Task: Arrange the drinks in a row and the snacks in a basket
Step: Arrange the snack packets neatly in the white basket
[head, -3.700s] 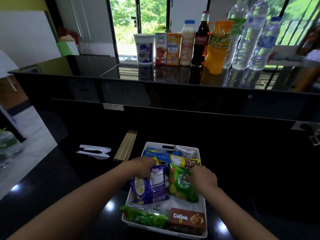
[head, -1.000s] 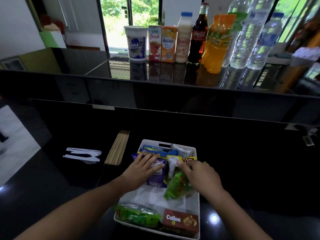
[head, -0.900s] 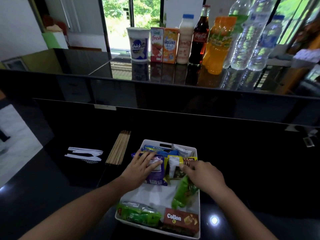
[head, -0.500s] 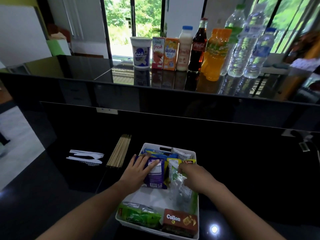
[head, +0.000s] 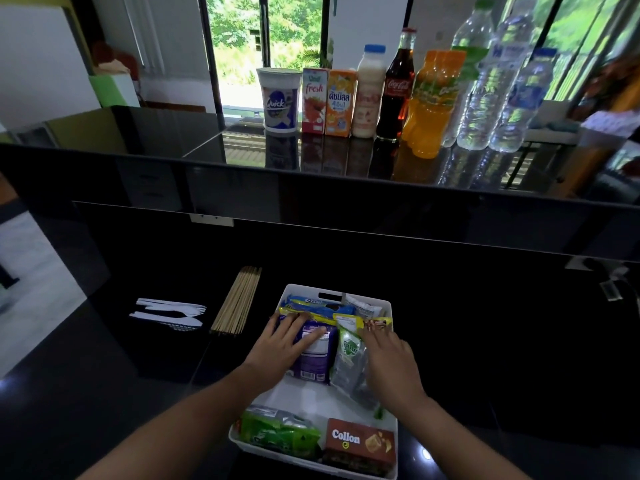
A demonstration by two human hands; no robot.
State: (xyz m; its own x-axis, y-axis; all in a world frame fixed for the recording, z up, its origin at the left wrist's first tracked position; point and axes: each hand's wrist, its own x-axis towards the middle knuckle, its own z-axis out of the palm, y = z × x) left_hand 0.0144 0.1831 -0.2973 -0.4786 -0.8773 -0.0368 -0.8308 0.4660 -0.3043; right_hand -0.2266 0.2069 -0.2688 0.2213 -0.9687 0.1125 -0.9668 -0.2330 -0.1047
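We see a glossy black counter [head: 502, 341]: our left hand [head: 287, 344] and right hand [head: 391, 358] press flat on snacks [head: 317, 362] in the basket [head: 311, 400], drinks [head: 367, 98] at twelve o'clock.

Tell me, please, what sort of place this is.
Most likely a home or office kitchen bar: a glossy black counter with a raised ledge carrying a row of drinks, a window onto trees behind, and plastic cutlery beside a white snack basket.
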